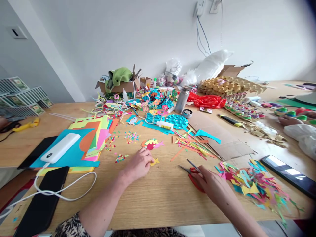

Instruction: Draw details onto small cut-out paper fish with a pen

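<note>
My left hand [139,165] rests low over the wooden table, fingers curled together at a small yellow paper fish [156,161] whose tail shows past the fingertips. Just beyond lie several cut paper fish, among them a dark red fish [150,146] and a pink fish [159,144]. In my right hand [214,184] are scissors [197,184] with red handles, pointing left and away from me. A slim dark bar beside them crosses under my fingers; I cannot tell whether it is the other blade or a pen.
Paper scraps [254,184] and a phone [291,172] lie at right. Coloured sheets [66,141] bear a white power bank [60,148] at left, its cable looping over another phone [41,200]. Behind are a glue bottle [165,125], metal flask [182,101] and egg trays [229,86]. Another person's hand [288,120] is far right.
</note>
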`<act>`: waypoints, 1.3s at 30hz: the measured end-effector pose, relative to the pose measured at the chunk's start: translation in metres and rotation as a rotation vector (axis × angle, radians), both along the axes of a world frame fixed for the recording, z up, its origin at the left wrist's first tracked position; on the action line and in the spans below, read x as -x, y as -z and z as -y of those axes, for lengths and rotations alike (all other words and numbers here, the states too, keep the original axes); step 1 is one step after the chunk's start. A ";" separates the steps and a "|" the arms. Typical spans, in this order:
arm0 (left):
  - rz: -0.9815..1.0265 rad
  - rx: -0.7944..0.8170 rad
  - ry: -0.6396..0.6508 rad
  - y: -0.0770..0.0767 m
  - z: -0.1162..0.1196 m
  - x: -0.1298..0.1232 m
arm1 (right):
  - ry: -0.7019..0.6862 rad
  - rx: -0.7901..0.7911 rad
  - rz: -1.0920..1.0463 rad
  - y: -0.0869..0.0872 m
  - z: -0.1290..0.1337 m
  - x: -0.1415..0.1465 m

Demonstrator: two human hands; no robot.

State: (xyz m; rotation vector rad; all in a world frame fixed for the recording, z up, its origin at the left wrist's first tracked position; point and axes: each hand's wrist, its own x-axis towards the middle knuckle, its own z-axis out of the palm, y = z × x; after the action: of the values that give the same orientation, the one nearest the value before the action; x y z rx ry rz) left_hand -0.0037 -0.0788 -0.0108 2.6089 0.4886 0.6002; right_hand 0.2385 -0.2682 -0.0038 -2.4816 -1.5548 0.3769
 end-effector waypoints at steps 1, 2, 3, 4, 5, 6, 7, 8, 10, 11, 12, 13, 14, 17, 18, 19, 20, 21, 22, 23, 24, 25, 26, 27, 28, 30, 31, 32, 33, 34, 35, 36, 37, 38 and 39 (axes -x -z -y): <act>-0.003 -0.010 0.001 0.000 0.001 0.000 | 0.000 -0.012 0.023 0.000 -0.004 -0.003; -0.006 -0.019 0.002 0.000 0.001 -0.001 | 0.001 -0.023 0.049 -0.001 -0.007 -0.005; -0.008 -0.027 0.001 -0.001 0.002 -0.001 | 0.003 -0.031 0.076 -0.002 -0.011 -0.008; -0.008 -0.034 -0.002 -0.001 0.003 -0.001 | 0.001 -0.040 0.098 -0.003 -0.016 -0.009; -0.007 -0.040 -0.006 -0.001 0.003 -0.001 | -0.007 -0.055 0.110 -0.006 -0.021 -0.010; -0.004 -0.046 -0.012 -0.001 0.003 -0.001 | -0.020 -0.078 0.114 -0.009 -0.027 -0.010; 0.000 -0.052 -0.021 -0.001 0.003 -0.001 | -0.043 -0.113 0.107 -0.014 -0.034 -0.008; 0.007 -0.057 -0.032 -0.001 0.002 -0.001 | -0.074 -0.159 0.091 -0.019 -0.042 -0.006; 0.025 -0.066 -0.064 -0.001 -0.002 0.001 | -0.158 -0.264 0.053 -0.030 -0.060 0.003; 0.037 -0.070 -0.088 -0.001 -0.004 0.001 | -0.201 -0.307 0.032 -0.035 -0.070 0.008; 0.051 -0.073 -0.115 -0.001 -0.007 0.003 | -0.248 -0.330 0.013 -0.039 -0.080 0.013; 0.065 -0.077 -0.143 -0.001 -0.010 0.004 | -0.283 -0.349 -0.001 -0.042 -0.088 0.018; 0.078 -0.080 -0.170 -0.001 -0.013 0.005 | -0.320 -0.373 -0.023 -0.043 -0.096 0.022; 0.095 -0.084 -0.218 -0.002 -0.022 0.010 | -0.373 -0.480 -0.102 -0.035 -0.111 0.030; 0.092 -0.083 -0.225 -0.002 -0.024 0.011 | -0.355 -0.526 -0.127 -0.030 -0.114 0.031; 0.083 -0.082 -0.231 -0.002 -0.026 0.011 | -0.325 -0.570 -0.150 -0.024 -0.115 0.032; 0.070 -0.081 -0.235 -0.002 -0.028 0.011 | -0.293 -0.606 -0.171 -0.019 -0.115 0.032; 0.054 -0.081 -0.236 -0.003 -0.030 0.011 | -0.273 -0.628 -0.191 -0.014 -0.114 0.032; 0.036 -0.082 -0.235 -0.004 -0.032 0.009 | -0.278 -0.636 -0.208 -0.010 -0.113 0.032; 0.018 -0.084 -0.228 -0.005 -0.035 0.007 | -0.313 -0.632 -0.226 -0.008 -0.112 0.032; -0.001 -0.086 -0.218 -0.006 -0.038 0.004 | -0.375 -0.623 -0.245 -0.008 -0.110 0.033; -0.018 -0.089 -0.208 -0.007 -0.040 0.000 | -0.461 -0.611 -0.269 -0.008 -0.109 0.034; -0.032 -0.092 -0.199 -0.008 -0.043 -0.004 | -0.557 -0.598 -0.294 -0.010 -0.107 0.035; -0.045 -0.095 -0.190 -0.009 -0.046 -0.008 | -0.652 -0.584 -0.318 -0.012 -0.106 0.037; -0.055 -0.098 -0.186 -0.010 -0.048 -0.012 | -0.733 -0.568 -0.337 -0.014 -0.105 0.039; -0.061 -0.105 -0.188 -0.011 -0.050 -0.019 | -0.836 -0.520 -0.351 -0.018 -0.102 0.042; -0.060 -0.109 -0.190 -0.011 -0.050 -0.020 | -0.863 -0.494 -0.347 -0.019 -0.101 0.043; -0.059 -0.114 -0.191 -0.011 -0.049 -0.020 | -0.882 -0.470 -0.339 -0.019 -0.101 0.045; -0.057 -0.120 -0.192 -0.012 -0.047 -0.019 | -0.896 -0.452 -0.329 -0.019 -0.100 0.046; -0.058 -0.127 -0.187 -0.013 -0.045 -0.016 | -0.905 -0.440 -0.320 -0.018 -0.100 0.047; -0.058 -0.135 -0.185 -0.015 -0.041 -0.012 | -0.910 -0.435 -0.314 -0.017 -0.100 0.048; -0.060 -0.144 -0.188 -0.017 -0.036 -0.008 | -0.910 -0.438 -0.316 -0.016 -0.100 0.048; -0.065 -0.154 -0.189 -0.019 -0.031 -0.003 | -0.906 -0.447 -0.328 -0.015 -0.100 0.048; -0.072 -0.164 -0.186 -0.022 -0.024 0.002 | -0.890 -0.464 -0.351 -0.013 -0.101 0.047; -0.083 -0.175 -0.183 -0.024 -0.016 0.006 | -0.859 -0.494 -0.388 -0.012 -0.101 0.046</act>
State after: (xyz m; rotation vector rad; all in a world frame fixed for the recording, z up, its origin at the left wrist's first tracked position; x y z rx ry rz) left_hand -0.0101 -0.0624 0.0133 2.7830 0.7381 0.6204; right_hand 0.1920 -0.1672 0.0077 -1.2083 -2.1177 0.4712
